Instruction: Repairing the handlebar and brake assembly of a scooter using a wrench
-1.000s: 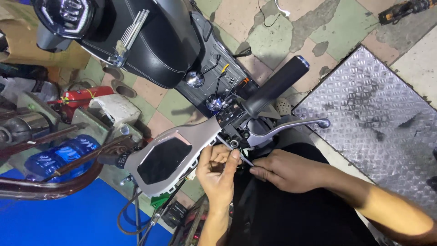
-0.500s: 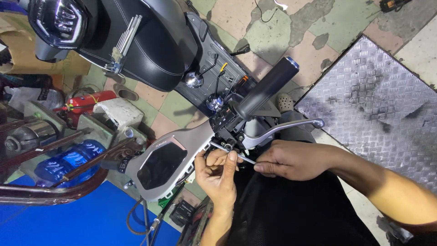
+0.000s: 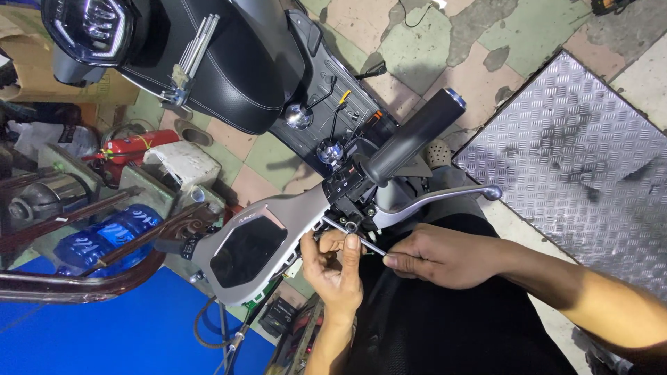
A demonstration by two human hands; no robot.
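A person works under a scooter's handlebar, both hands close beneath the switch cluster [image 3: 351, 191] where the black grip [image 3: 415, 135] meets the grey dash housing [image 3: 250, 239]. The right hand [image 3: 445, 255] pinches a thin metal tool [image 3: 354, 235], seemingly a hex key or slim driver, between thumb and forefinger, the other fingers curled loosely; the shaft runs up and left to a fastener on the cluster's underside, just below the silver brake lever [image 3: 434, 200]. The left hand [image 3: 333, 267] rises from below, fingers partly closed around the tool's tip, index finger [image 3: 353, 250] laid against the shaft near the fastener. Whether it grips the tool or merely steadies it cannot be told.

The tool looks light, stiff and smooth, likely to slip if held too near the tip; the pinch at its far end appears the natural hold, with the other hand guiding the point. Any small screw there would be easy to drop.

Beyond, the black seat [image 3: 229, 62] carries a set of folding keys [image 3: 187, 59]. A red extinguisher [image 3: 135, 146] and blue water bottle [image 3: 104, 236] lie at the floor's left edge, a steel tread plate [image 3: 577, 167] at its right.
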